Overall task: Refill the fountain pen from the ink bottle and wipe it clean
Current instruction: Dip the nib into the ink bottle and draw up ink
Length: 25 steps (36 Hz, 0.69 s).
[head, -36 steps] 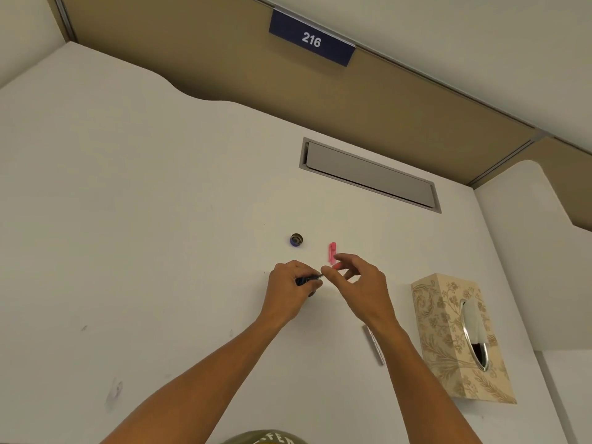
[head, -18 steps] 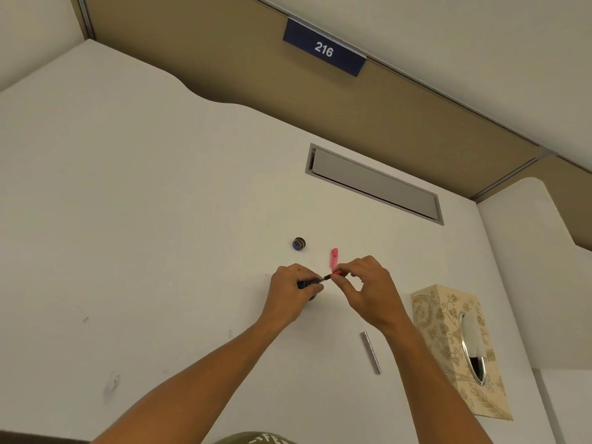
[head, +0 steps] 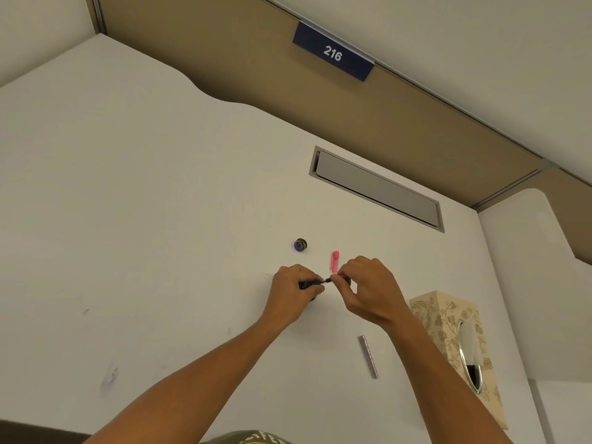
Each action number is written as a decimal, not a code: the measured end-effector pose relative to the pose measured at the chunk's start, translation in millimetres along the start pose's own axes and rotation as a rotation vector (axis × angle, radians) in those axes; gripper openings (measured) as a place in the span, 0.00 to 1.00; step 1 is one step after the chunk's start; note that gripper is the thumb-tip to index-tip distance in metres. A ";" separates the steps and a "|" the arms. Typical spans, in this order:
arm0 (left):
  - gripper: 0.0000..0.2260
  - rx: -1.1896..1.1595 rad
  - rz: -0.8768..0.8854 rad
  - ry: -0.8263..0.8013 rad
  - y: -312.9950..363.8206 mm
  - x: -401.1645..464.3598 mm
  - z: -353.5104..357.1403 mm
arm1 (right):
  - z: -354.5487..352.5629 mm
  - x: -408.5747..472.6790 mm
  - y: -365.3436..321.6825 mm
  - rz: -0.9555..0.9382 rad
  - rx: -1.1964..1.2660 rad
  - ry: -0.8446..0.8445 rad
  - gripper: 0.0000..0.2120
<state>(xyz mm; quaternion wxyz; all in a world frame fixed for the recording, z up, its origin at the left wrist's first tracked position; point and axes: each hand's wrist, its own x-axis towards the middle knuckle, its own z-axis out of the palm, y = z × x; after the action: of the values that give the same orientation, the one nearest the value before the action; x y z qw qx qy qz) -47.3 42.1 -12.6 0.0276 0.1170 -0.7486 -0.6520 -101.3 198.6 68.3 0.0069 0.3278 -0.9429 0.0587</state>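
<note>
Hands together at the pen, as 0.5 s ago
Left hand clamped on short black fountain-pen section; right hand pinching its red-tipped end; pink plastic cap unmoved on white surface.

White desk, tan partition, sign "216", grey cable flap

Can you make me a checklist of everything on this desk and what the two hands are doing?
Surface: white desk, faint smudges near its left front; closed grey flap set into it.
Job's things: dark pen part in the left hand; small red piece at the right hand fingertips; pink pen piece and silver tube lying on the desk; small round dark cap farther back. Ink bottle mostly hidden under the left hand.
Clutter: patterned tissue box at the right.
Grips: both hands closed on pen parts, meeting tip to tip.
Cables: nothing seen.
Surroundings: tan partition, blue sign reading 216.
</note>
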 end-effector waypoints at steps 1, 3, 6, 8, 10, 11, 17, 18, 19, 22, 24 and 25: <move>0.07 -0.002 -0.001 0.000 -0.3 0.4 0.4 | 0.8 -0.2 0.2 0.007 0.001 -0.001 0.15; 0.07 -0.001 -0.003 0.001 -0.9 1.1 1.2 | 2.7 0.2 1.1 0.023 0.007 0.002 0.16; 0.07 0.002 -0.003 0.001 -1.5 2.0 1.7 | 4.7 1.2 1.1 0.044 0.005 -0.019 0.20; 0.07 0.000 -0.002 0.000 -2.7 2.7 2.0 | 4.4 1.6 0.0 0.057 0.000 -0.028 0.22; 0.07 0.001 -0.001 0.002 -3.1 2.7 2.0 | 3.4 2.4 -0.9 0.073 -0.006 -0.035 0.22; 0.07 0.001 -0.001 0.002 -3.3 2.7 2.0 | 2.7 2.8 -1.6 0.079 -0.008 -0.039 0.22; 0.07 -0.019 0.006 -0.003 -3.6 2.2 1.6 | 0.5 6.8 -6.7 0.148 0.008 -0.106 0.27; 0.07 -0.020 0.010 -0.004 -4.1 2.2 1.6 | 0.7 7.4 -7.0 0.171 0.019 -0.119 0.27; 0.07 -0.020 0.014 -0.006 -4.4 2.4 1.4 | 1.4 7.8 -6.7 0.192 0.033 -0.130 0.28; 0.07 -0.019 0.013 -0.012 -5.0 2.9 1.2 | 3.6 8.2 -4.0 0.238 0.099 -0.141 0.29; 0.07 -0.020 0.012 -0.014 -4.9 2.9 1.1 | 3.6 8.1 -2.4 0.256 0.136 -0.143 0.29; 0.07 -0.019 0.014 -0.015 -4.5 2.8 0.9 | 3.2 7.6 -1.8 0.260 0.155 -0.146 0.30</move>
<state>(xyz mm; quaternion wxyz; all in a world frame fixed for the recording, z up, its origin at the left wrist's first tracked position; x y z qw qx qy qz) -49.5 41.9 -17.5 0.0280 0.1067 -0.7432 -0.6599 -106.1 192.2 65.7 -0.0948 0.2059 -0.9680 0.1076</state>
